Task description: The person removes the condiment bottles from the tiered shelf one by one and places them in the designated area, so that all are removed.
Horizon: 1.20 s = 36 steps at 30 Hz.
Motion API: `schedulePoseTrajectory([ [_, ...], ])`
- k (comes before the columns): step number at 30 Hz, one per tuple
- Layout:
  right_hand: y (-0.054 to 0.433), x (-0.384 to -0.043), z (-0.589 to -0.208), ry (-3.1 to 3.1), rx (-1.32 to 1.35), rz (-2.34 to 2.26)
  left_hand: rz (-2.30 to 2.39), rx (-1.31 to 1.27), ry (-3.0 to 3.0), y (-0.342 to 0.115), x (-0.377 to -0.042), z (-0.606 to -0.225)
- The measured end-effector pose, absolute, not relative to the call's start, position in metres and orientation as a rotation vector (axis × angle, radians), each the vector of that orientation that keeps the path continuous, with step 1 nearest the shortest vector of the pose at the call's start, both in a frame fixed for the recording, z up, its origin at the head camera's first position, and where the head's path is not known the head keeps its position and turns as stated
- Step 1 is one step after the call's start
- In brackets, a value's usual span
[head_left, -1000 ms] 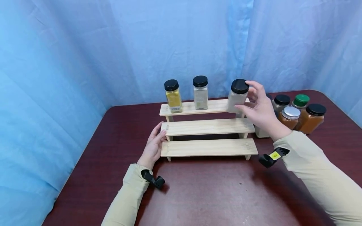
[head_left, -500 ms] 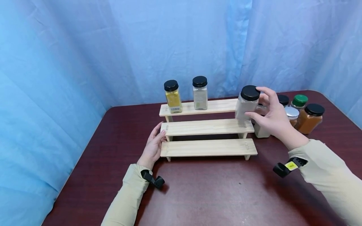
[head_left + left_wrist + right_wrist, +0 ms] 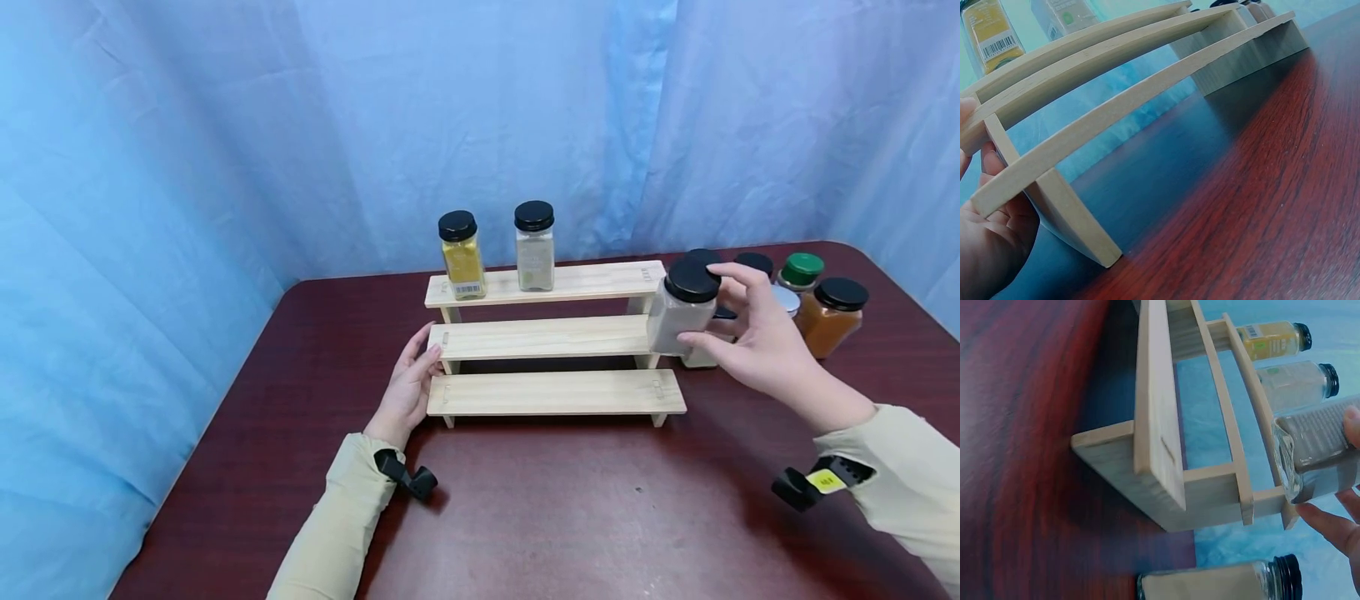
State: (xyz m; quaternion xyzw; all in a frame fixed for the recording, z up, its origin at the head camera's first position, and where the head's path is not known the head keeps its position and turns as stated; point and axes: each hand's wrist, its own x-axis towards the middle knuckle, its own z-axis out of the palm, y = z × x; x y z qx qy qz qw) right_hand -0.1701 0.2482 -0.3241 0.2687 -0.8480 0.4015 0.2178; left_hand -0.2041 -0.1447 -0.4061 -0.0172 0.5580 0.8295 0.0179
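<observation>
My right hand [image 3: 772, 342] pinches a black-lidded glass spice jar [image 3: 678, 321] of greyish powder, thumb on the near side and fingers behind. In the head view the jar overlaps the middle shelf's right end; the right wrist view shows it off the table. A pale wooden three-step rack [image 3: 547, 337] stands on the table. At its left end my left hand [image 3: 405, 387] grips the frame, thumb on the middle shelf and fingers around the upright. On the top shelf stand a yellow spice jar [image 3: 464, 265] and a whitish spice jar [image 3: 535, 257], both black-lidded.
Right of the rack, several jars cluster on the dark red table [image 3: 525, 500]: a green-lidded jar [image 3: 801, 271], an orange-brown jar [image 3: 828, 321], and others partly behind my right hand. A pale-filled jar [image 3: 1204, 584] stands near the rack's right end. Blue curtains [image 3: 450, 125] surround the table.
My right hand has carried the greyish jar right and downward, from the top shelf's right end to the middle shelf's right end. The left hand and rack stay put.
</observation>
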Motion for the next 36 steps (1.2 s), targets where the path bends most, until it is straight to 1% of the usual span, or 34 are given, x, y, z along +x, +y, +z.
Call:
schedulePoseTrajectory([
  [6, 0.262, -0.157, -0.328, -2.411, 0.814, 1.075, 2.573, -0.051, 1.742, -0.145, -0.203, -0.406],
  [17, 0.292, -0.142, -0.344, -2.455, 0.805, 0.986, 2.591, -0.053, 1.701, -0.146, -0.202, -0.404],
  [29, 0.310, -0.137, -0.375, -2.567, 0.643, 0.972, 2.595, -0.052, 1.695, -0.145, -0.201, -0.406],
  [36, 0.316, -0.137, -0.387, -2.588, 0.650, 1.069, 2.586, -0.049, 1.725, -0.144, -0.202, -0.405],
])
